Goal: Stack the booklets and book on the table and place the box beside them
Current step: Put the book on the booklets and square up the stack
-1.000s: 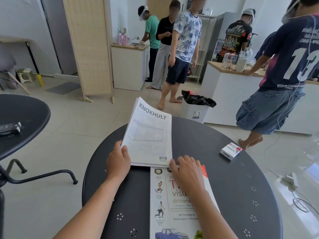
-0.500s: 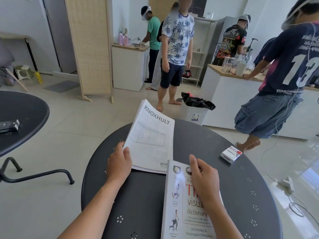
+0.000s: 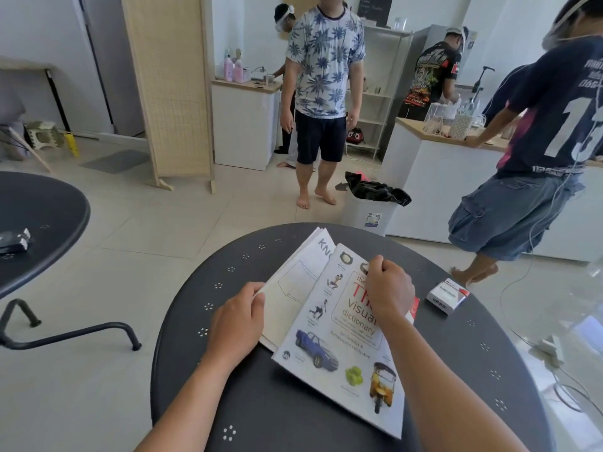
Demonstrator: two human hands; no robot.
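Note:
The white booklets lie on the round black table, fanned a little at their far corner. The visual dictionary book rests partly on top of them, skewed, its near corner hanging over bare table. My left hand pinches the booklets' left edge. My right hand is closed over the book's upper right part and holds it. The small white and red box sits on the table to the right of the book, apart from both hands.
A second black table with a dark object stands at the left. Beyond my table are a bin with a black bag, a person in a patterned shirt and another at a counter. A cable and plug lie on the floor at right.
My right hand has slid the book up and onto the booklets. The booklets have come down flat, with my left hand still at their left edge. The box has not moved.

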